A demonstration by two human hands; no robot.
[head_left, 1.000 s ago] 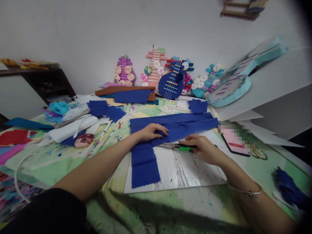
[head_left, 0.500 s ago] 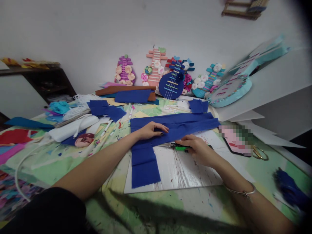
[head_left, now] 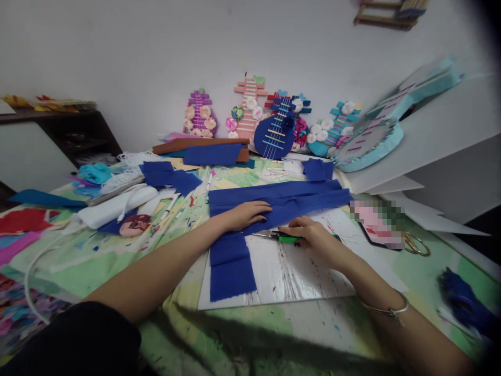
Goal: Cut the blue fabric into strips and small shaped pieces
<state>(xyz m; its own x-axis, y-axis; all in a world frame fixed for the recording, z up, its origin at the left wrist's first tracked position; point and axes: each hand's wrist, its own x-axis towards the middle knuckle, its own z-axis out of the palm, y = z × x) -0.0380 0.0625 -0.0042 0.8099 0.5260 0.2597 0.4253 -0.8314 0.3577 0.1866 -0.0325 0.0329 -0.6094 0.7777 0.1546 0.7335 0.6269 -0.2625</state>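
Blue fabric [head_left: 297, 197] lies folded in a long strip across a white board [head_left: 282, 284] covered in scratches and marks. My left hand [head_left: 246, 215] rests flat on the fabric, fingers stretched out. In my right hand [head_left: 313, 235] is a green and black utility knife [head_left: 287, 238], its thin blade pointing left along the fabric's lower edge. The blade tip lies close to where a narrower blue flap [head_left: 233, 274] hangs toward me. I cannot tell whether the blade touches the cloth.
Decorated instrument-shaped crafts [head_left: 274, 137] lean against the wall. A phone [head_left: 378, 224] and gold-handled scissors [head_left: 417, 244] lie at right. Leftward are a white glue-gun-like device [head_left: 119, 203] with a cord, red cloth [head_left: 27, 224] and blue scraps [head_left: 170, 175].
My left fingers have straightened and lie flatter on the fabric. The right hand with the knife has barely moved, and the view has shifted slightly.
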